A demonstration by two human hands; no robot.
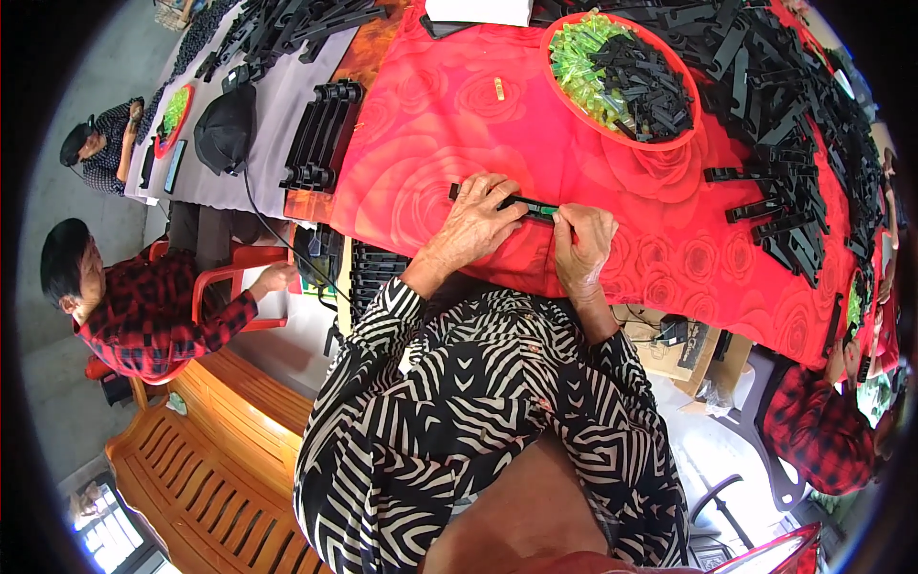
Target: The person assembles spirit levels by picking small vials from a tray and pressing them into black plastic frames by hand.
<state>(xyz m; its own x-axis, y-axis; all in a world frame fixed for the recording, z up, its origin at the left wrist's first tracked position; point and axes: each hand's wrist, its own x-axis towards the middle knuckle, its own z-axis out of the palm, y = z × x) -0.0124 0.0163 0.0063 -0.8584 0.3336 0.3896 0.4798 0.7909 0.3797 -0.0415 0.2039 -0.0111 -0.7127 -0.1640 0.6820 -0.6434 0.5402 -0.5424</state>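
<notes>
The left hand (pixel 490 212) and right hand (pixel 585 241) are grasping a black strip (pixel 532 206). Beyond their grip, a red basket (pixel 646 147) is holding green pieces (pixel 581 59).

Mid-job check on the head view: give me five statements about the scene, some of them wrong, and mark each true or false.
1. The left hand and right hand are both on one slim black part. True.
2. The round basket holds only black pieces. False: it holds yellow-green pieces beside the small black pieces.
3. The cloth under the hands is plain blue. False: it is red with a rose pattern.
4. A row of long black bars lies beyond and to the left of the hands. True.
5. The slatted bench at lower left is black. False: it is orange-brown.
</notes>
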